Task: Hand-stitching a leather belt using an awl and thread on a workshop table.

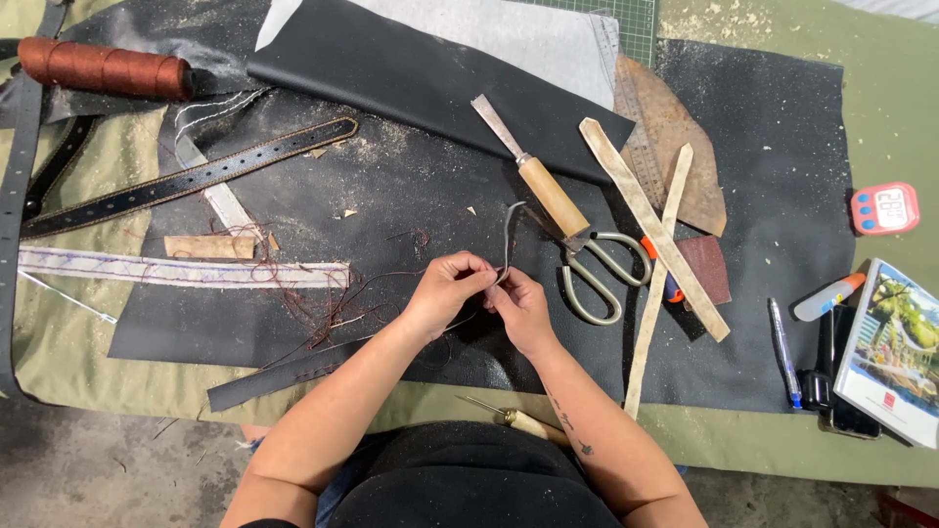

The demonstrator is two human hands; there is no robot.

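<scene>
Strap: a thin dark strip (509, 240) rose in a curve from between the two hands, near the middle of the black leather sheet (782, 147); its lower end was pinched at the fingertips.
Left hand: the left hand (445, 290) had thumb and fingers closed together on the lower end of the strip.
Right hand: the right hand (521, 308) met the left one, its fingers closed on the same end; the fingertips of both hands touched.
Thread: loose reddish thread (313, 293) lay tangled on the sheet just left of the hands.
Scissors: metal scissors (597, 269) lay just right of the hands, handles toward the near edge.
Chisel: a wooden-handled chisel (538, 176) lay beyond the scissors, blade pointing far and left.
Tan strips: two pale strips (653, 230) lay crossed to the right of the scissors.
Belt: a black stitched belt (196, 176) lay far left, at a slant.
Spool: a spool of brown thread (103, 68) sat at the far left corner.
Awl: a wooden-handled awl (518, 420) lay at the near edge, close to the right forearm.
Timer: a pink timer (884, 208) stood at the far right, well apart from the hands.
</scene>
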